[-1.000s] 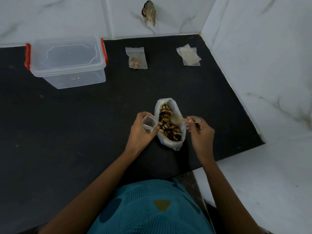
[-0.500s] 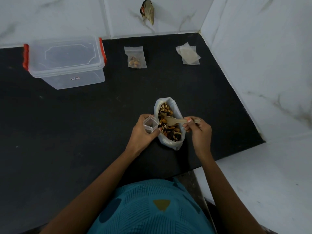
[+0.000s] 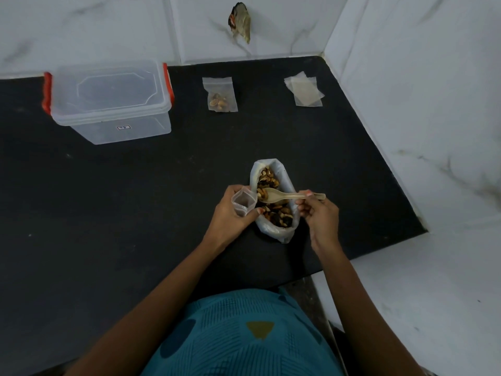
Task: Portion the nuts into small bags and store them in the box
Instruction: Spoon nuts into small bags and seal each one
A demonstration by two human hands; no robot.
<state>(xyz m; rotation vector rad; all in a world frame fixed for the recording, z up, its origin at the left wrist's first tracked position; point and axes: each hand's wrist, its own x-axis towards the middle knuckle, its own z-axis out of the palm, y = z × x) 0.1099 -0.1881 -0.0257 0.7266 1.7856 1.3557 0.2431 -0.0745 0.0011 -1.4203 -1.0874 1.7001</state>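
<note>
An open plastic bag of mixed nuts [image 3: 273,210] stands on the black counter [image 3: 135,199]. My left hand [image 3: 230,215] holds a small clear bag [image 3: 242,203] open at the big bag's left edge. My right hand [image 3: 320,215] grips a pale spoon [image 3: 287,196] by its handle, its bowl lying on the nuts close to the small bag's mouth. One small bag with nuts in it [image 3: 220,95] lies flat at the back. The clear box [image 3: 108,100] with red clips stands at the back left, lid on.
A stack of empty small bags [image 3: 305,89] lies at the back right by the wall corner. White marble walls enclose the counter at the back and right. The counter's front right edge ends just right of my right hand.
The spoon's bowl has moved left across the nut bag, from its right side toward the small bag's mouth. My left hand keeps the small bag in place.
</note>
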